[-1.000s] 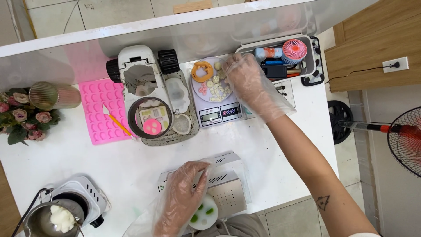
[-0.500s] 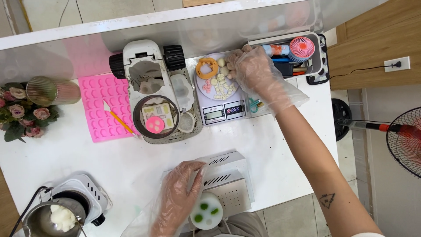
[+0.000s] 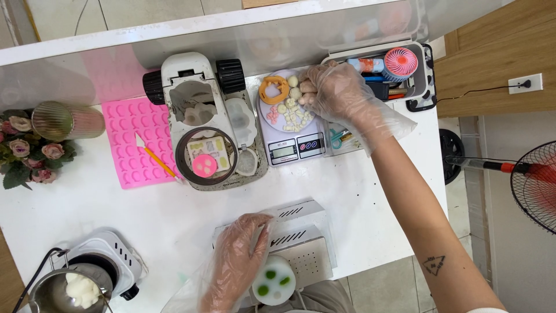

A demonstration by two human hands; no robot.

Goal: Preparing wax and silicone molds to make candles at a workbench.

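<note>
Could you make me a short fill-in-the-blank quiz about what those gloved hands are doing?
1. The right hand reaches over small pieces piled on a digital ____.
2. The left hand touches a round white mould with ____ spots.
3. The flat silicone mat left of the microscope is ____.

Missing words: scale; green; pink

Clear, seemingly plastic gloves on both hands (image 3: 336,90); small triangular forearm tattoo

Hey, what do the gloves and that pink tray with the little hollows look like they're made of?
The gloves on the right hand and left hand look like thin clear plastic film: loose, crinkled, skin showing through. The pink tray is probably silicone: matte, evenly coloured, with rows of soft-edged moulded cavities, though stiff plastic can't be ruled out.
</note>
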